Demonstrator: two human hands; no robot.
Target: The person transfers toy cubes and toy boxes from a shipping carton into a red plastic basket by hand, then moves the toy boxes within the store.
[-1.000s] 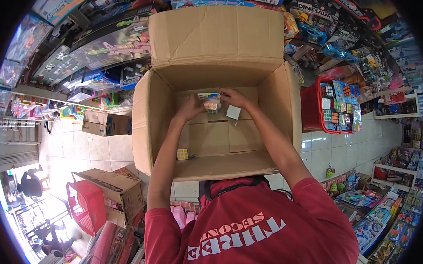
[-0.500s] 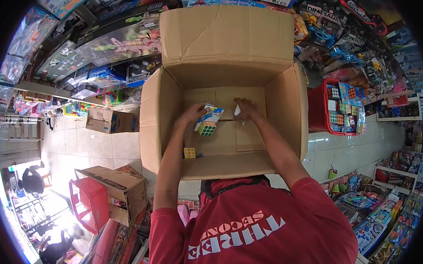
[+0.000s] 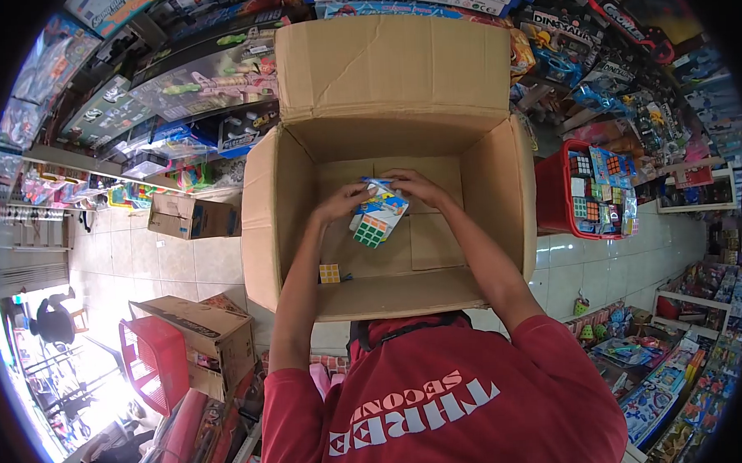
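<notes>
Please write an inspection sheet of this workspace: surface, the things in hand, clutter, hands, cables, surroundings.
Surface: open cardboard box, flaps up, over a pale tiled floor.
Things in hand: packaged puzzle cube, cube hanging below its printed card, held inside the box.
Clutter: one loose small puzzle cube on the box bottom, at the near left corner.
Hands: left hand and right hand both grip the card's top edge.
Cables: nothing seen.
Surroundings: red basket of puzzle cubes at right; a second red basket and smaller cardboard boxes at left; toy shelves behind.
</notes>
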